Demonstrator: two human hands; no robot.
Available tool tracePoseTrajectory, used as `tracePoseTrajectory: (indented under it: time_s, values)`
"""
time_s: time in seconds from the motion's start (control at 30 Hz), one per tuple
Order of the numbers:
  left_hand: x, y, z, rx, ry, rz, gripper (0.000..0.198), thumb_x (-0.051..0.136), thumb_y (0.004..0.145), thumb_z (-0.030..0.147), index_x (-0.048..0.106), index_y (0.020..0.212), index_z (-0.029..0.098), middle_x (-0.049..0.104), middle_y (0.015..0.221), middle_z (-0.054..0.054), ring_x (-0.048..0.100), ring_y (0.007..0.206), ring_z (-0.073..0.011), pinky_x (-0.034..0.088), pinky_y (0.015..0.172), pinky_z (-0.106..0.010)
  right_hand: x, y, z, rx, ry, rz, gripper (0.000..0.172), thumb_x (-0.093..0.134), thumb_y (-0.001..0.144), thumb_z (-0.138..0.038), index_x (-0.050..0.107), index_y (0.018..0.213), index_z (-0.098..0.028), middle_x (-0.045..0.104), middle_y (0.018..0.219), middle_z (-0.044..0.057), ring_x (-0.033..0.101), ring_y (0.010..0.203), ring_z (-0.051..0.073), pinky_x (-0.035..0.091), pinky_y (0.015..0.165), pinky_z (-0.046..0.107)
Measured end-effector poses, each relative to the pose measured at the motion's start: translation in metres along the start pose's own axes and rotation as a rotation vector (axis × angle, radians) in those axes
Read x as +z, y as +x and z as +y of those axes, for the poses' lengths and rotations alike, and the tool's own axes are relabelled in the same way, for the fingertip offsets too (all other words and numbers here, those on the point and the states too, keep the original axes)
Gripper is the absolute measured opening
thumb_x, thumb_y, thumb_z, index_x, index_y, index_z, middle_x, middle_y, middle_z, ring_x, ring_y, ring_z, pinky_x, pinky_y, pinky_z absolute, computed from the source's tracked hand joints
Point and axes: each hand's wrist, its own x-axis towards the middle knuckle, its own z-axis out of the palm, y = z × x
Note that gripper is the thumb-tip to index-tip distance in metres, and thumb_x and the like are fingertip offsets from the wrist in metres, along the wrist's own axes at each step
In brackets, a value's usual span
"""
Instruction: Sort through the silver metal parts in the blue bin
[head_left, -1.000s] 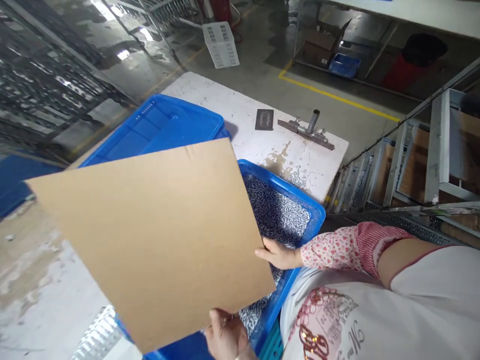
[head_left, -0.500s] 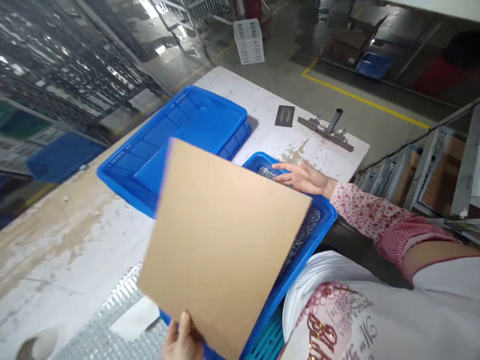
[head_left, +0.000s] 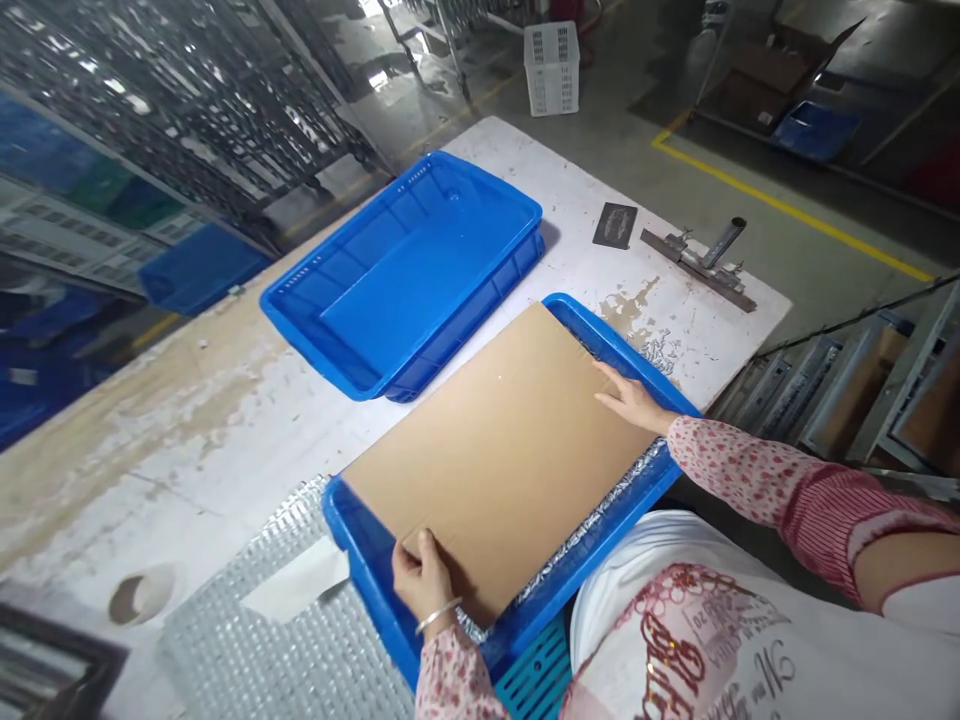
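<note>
The likely light, stiff card (head_left: pixel 517 440) is laid over the tray (head_left: pixel 574 577), best held by its edges. It seems pinched by the left hand (head_left: pixel 425 582) at 7 o'clock; at 2, the right hand (head_left: pixel 637 406) is spread.

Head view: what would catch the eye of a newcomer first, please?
Probably the cardboard sheet, central in the view, lying across the nearer blue tub, with the left hand at its lower-left edge and the right hand spread on it. Next, the farther blue tub beyond it on the scuffed white table. Small silvery pieces also glint in the nearer blue tub beside the sheet.
</note>
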Motion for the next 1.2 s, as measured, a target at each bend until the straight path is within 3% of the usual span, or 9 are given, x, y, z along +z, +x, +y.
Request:
tracePoseTrajectory:
  time_s: [0.17,0.4,0.5,0.63,0.77,0.87,1.0,1.13,1.2]
  values:
    - [0.005,0.014,-0.001,0.01,0.046,0.015,0.053,0.057,0.076,0.054,0.063,0.108,0.012,0.067,0.095,-0.01,0.062,0.093,-0.0263,0.048,0.092,-0.045,0.008,0.008,0.004,-0.038,-0.081,0.034,0.063,0.056,0.088,-0.034,0.039,0.147,-0.023,0.05,0.145,0.007,0.052,0.13,0.025,0.042,0.11,0.039]
    - [0.003,0.017,0.001,0.034,0.069,0.036,0.05,0.051,0.079,0.055,0.063,0.104,0.013,0.066,0.092,-0.008,0.061,0.089,-0.0241,0.048,0.089,-0.041,0.013,0.008,0.008,-0.051,-0.092,0.064,0.061,0.057,0.087,-0.034,0.041,0.146,-0.023,0.052,0.143,0.006,0.053,0.129,0.026,0.043,0.109,0.041]
    - [0.004,0.017,0.003,0.018,0.092,0.019,0.047,0.056,0.075,0.055,0.065,0.095,0.013,0.066,0.084,-0.008,0.061,0.082,-0.0249,0.049,0.084,-0.042,0.013,0.011,0.007,-0.007,-0.101,0.02,0.059,0.058,0.086,-0.032,0.045,0.144,-0.024,0.056,0.139,0.007,0.06,0.121,0.026,0.047,0.105,0.042]
    - [0.004,0.018,0.01,0.028,0.085,0.045,0.049,0.051,0.079,0.055,0.064,0.103,0.014,0.067,0.094,-0.009,0.062,0.088,-0.024,0.049,0.086,-0.04,0.012,0.017,0.002,-0.033,-0.084,0.099,0.059,0.058,0.087,-0.033,0.044,0.144,-0.023,0.055,0.141,0.007,0.057,0.124,0.026,0.045,0.107,0.041]
    - [0.002,0.02,0.013,-0.003,0.088,0.008,0.049,0.058,0.073,0.057,0.066,0.094,0.013,0.066,0.083,-0.008,0.062,0.081,-0.0252,0.05,0.083,-0.043,0.011,0.017,0.001,0.003,-0.071,0.051,0.056,0.058,0.086,-0.032,0.049,0.14,-0.022,0.059,0.135,0.008,0.059,0.121,0.027,0.046,0.106,0.043]
    - [0.002,0.021,0.012,-0.016,0.064,0.014,0.052,0.052,0.076,0.059,0.064,0.099,0.014,0.066,0.088,-0.008,0.062,0.087,-0.0256,0.05,0.087,-0.043,0.013,0.015,0.004,-0.028,-0.06,0.117,0.057,0.057,0.087,-0.033,0.046,0.142,-0.024,0.055,0.14,0.007,0.056,0.126,0.025,0.043,0.109,0.041]
    - [0.003,0.02,0.013,-0.073,0.043,-0.084,0.049,0.061,0.066,0.057,0.065,0.088,0.014,0.066,0.078,-0.007,0.063,0.081,-0.0272,0.051,0.083,-0.046,0.016,0.012,0.007,0.056,-0.04,0.045,0.058,0.059,0.084,-0.032,0.047,0.141,-0.025,0.059,0.135,0.007,0.061,0.119,0.026,0.045,0.105,0.044]
    - [-0.014,0.008,0.026,-0.061,-0.178,-0.127,0.053,0.065,0.068,0.053,0.06,0.106,0.017,0.068,0.095,-0.007,0.064,0.087,-0.0224,0.052,0.087,-0.04,0.001,0.007,0.001,-0.01,0.092,0.149,0.073,0.064,0.081,-0.039,0.037,0.146,-0.022,0.047,0.146,0.012,0.051,0.129,0.027,0.042,0.109,0.044]
    - [-0.033,0.005,0.039,-0.014,-0.301,-0.093,0.051,0.074,0.062,0.049,0.059,0.102,0.021,0.067,0.092,-0.003,0.065,0.087,-0.0206,0.051,0.091,-0.04,-0.017,0.004,-0.006,-0.049,0.186,0.118,0.066,0.064,0.08,-0.047,0.047,0.138,-0.02,0.057,0.135,0.012,0.057,0.122,0.026,0.046,0.104,0.042]
